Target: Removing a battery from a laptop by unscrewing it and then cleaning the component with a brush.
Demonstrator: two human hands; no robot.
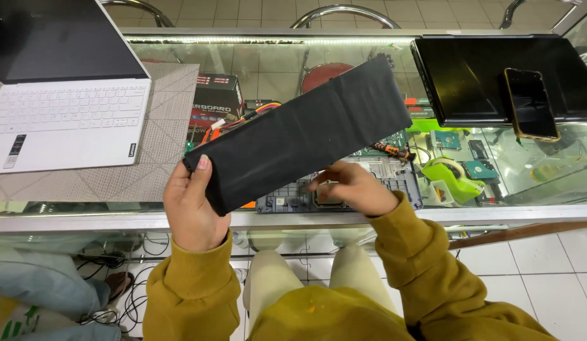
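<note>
Mustard sleeves (192, 290) framed the left hand (191, 208) pinching a long black battery pack (303, 136) by its near end, best kept level, while the right hand (350, 188) rested curled fingers on the opened laptop base (394, 173).

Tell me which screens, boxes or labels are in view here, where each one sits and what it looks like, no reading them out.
White laptop: far left on a grey mat, open, screen dark.
Black laptop: far right on the glass counter, closed, glossy.
Phone: lying on the black laptop, dark screen, gold edge.
Black box: under the glass, centre left, red and white print.
Left hand: holds a flat black battery pack, no label showing.
</note>
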